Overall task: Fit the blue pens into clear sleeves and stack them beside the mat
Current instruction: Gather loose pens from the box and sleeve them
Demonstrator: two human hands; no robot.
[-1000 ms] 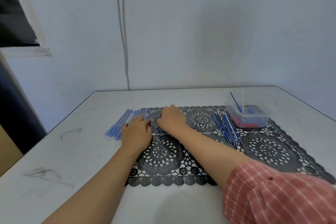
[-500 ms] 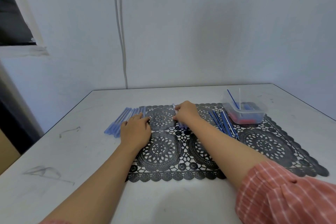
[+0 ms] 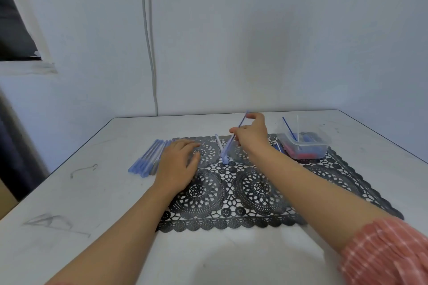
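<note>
Raised off the mat (image 3: 254,194) since before, right hand (image 3: 253,134) pinches a tilted blue pen (image 3: 228,148); left hand (image 3: 178,164) lies flat, relaxed, beside the stacked pens (image 3: 148,160).

Bare workroom — white table (image 3: 97,192), plain wall (image 3: 254,41) (one cable (image 3: 149,48))

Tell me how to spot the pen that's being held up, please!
Find the black lace mat on the white table. Above its far middle, the right hand pinches one blue pen. It alone is in a hand and slants upward, while the pens in the stack by the mat's left edge lie flat.
</note>
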